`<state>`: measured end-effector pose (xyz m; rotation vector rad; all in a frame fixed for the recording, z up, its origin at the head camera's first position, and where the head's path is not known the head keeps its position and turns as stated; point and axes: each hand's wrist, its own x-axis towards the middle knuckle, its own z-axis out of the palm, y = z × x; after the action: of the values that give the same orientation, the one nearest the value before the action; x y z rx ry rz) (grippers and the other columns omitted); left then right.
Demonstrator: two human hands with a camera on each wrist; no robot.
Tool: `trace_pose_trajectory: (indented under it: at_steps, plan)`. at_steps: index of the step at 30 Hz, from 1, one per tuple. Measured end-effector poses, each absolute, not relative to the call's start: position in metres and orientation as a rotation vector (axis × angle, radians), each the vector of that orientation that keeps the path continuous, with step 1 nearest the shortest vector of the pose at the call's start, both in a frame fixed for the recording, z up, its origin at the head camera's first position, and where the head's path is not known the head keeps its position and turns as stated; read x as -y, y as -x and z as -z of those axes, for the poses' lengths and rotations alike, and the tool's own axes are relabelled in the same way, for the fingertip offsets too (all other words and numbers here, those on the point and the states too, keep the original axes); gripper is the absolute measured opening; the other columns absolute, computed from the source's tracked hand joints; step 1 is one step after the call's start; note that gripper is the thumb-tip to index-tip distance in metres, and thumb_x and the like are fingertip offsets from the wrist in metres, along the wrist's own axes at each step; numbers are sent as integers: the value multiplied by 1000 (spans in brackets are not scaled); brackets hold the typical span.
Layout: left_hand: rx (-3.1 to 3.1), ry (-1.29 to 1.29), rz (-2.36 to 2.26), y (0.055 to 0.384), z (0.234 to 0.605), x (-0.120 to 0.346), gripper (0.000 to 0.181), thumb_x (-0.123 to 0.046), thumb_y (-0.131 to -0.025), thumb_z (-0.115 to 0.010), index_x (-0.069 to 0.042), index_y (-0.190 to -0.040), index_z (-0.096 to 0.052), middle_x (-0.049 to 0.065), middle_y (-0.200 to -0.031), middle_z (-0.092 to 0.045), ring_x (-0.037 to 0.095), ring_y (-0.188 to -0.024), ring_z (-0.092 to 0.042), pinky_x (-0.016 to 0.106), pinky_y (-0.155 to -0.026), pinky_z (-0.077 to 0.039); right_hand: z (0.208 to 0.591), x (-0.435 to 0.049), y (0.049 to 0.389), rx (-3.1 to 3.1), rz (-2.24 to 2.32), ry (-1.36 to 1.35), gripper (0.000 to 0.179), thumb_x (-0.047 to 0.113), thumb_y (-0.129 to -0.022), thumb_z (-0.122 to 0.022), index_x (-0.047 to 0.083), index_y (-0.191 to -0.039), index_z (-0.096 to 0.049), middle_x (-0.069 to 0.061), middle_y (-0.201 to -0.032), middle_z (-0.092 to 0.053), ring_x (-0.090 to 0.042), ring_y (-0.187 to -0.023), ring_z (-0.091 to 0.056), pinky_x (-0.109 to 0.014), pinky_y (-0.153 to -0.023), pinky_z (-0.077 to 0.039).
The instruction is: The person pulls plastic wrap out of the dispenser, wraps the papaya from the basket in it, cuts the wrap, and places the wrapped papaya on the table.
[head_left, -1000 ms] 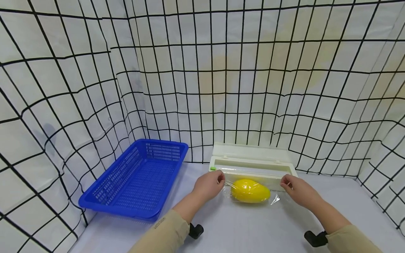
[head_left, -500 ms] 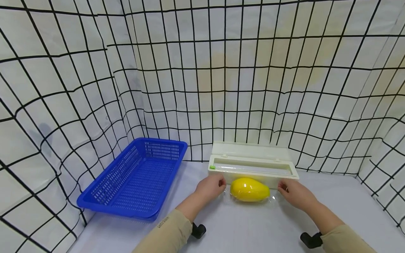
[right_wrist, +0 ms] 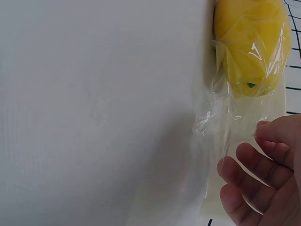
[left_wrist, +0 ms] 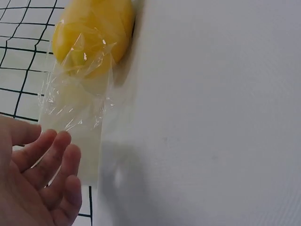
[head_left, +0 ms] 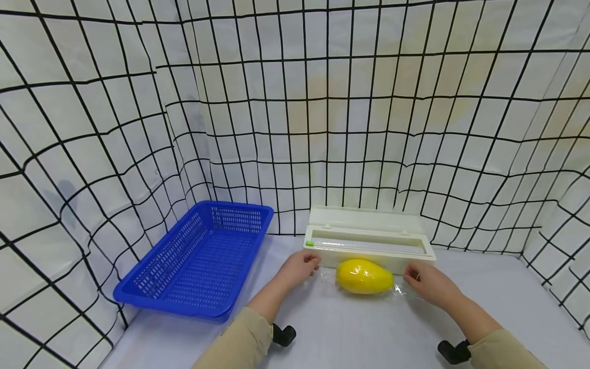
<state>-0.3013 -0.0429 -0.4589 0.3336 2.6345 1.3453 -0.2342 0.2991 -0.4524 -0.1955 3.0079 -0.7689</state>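
Observation:
A smooth yellow oval fruit (head_left: 364, 277), with a small dark green spot at one end in the right wrist view, lies wrapped in clear plastic wrap (left_wrist: 70, 101). Loose wrap sticks out from both of its ends. My left hand (head_left: 300, 267) is left of the fruit, its fingers loosely bent beside the wrap's end and its thumb apart from them. On the other side my right hand (head_left: 429, 281) pinches the wrap (right_wrist: 221, 113) between thumb and index finger, the other fingers curled loosely. Right behind the fruit stands a cream plastic-wrap dispenser box (head_left: 369, 247), lid raised.
A blue perforated plastic basket (head_left: 216, 261) sits on the white tabletop (head_left: 359, 333) at the left. The dispenser holds a roll of film and has a green slider (head_left: 310, 243) at its left end. Black wire grid panels (head_left: 341, 118) over white sheeting enclose the back and sides.
Both hands lowered the wrap's ends beside the fruit. The left hand then let go and moved slightly left, while the right hand kept its place over the last half second.

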Motion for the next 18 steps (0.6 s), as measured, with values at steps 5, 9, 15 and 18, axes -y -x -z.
trace_pose_trajectory:
  at_steps: [5, 9, 15, 18]
  plan:
    - [-3058, -498, -1060, 288, 450, 36, 19, -28, -99, -59, -17, -107, -72, -7, -95, -69, 12, -83, -61, 32, -75, -52, 452, -298, 234, -3005, 781, 191, 5, 13, -95, -64, 9, -94, -60, 0, -79, -55, -17, -70, -50, -30, -60, -45]
    - [-3204, -1103, -666, 274, 443, 24, 18, -29, -98, -62, -20, -110, -72, -9, -109, -69, 12, -102, -63, 32, -93, -51, 452, -298, 233, -3010, 791, 212, 5, 13, -95, -64, 9, -94, -60, 1, -79, -55, -16, -70, -49, -30, -59, -45]
    - [-3070, -1490, -253, 269, 446, 6, 42, -36, -96, -65, -27, -136, -60, -7, -140, -56, 15, -131, -49, 38, -110, -39, 452, -298, 234, -2992, 818, 183, 6, 14, -95, -64, 10, -95, -60, 0, -82, -57, -17, -73, -50, -30, -60, -46]
    - [-3028, -1457, -160, 273, 452, 3, 55, -38, -94, -66, -29, -146, -50, -7, -147, -49, 16, -136, -44, 41, -110, -38, 454, -299, 235, -2974, 835, 181, 6, 14, -96, -64, 10, -96, -60, 0, -84, -58, -17, -74, -51, -31, -62, -47]
